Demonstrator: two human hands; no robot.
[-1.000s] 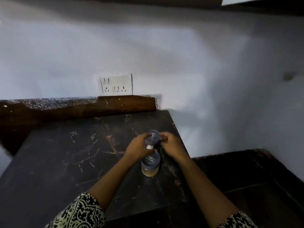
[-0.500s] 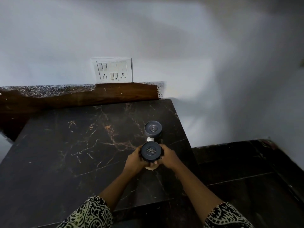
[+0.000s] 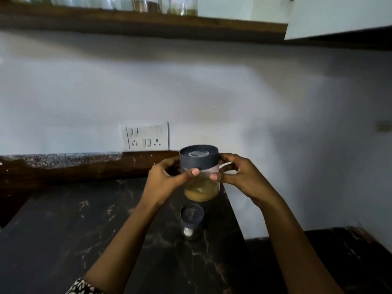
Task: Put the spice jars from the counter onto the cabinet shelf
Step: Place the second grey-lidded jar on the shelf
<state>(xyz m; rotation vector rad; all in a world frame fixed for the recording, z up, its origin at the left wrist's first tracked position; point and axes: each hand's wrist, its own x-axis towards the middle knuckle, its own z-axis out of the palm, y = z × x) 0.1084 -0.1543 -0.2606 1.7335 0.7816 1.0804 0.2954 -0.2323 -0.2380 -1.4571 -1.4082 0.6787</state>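
A clear spice jar (image 3: pixel 201 188) with a dark grey lid and yellow-brown powder is held in the air above the dark marble counter (image 3: pixel 63 240). My left hand (image 3: pixel 167 179) grips its left side and my right hand (image 3: pixel 237 177) grips its right side, thumbs across the front. A second, smaller jar (image 3: pixel 192 221) with the same dark lid stands on the counter right below. The wooden cabinet shelf (image 3: pixel 148 24) runs along the top of the view, with several glass jars (image 3: pixel 182 5) on it.
A white cabinet door (image 3: pixel 339 15) hangs open at the top right. A switch and socket plate (image 3: pixel 147 136) sits on the white wall behind the counter. The counter's right edge drops to a lower dark surface (image 3: pixel 339 262).
Both hands have lifted the yellow-powder jar off the counter and raised it. The camera has tilted up, so the shelf is now in sight. The smaller jar stays on the counter.
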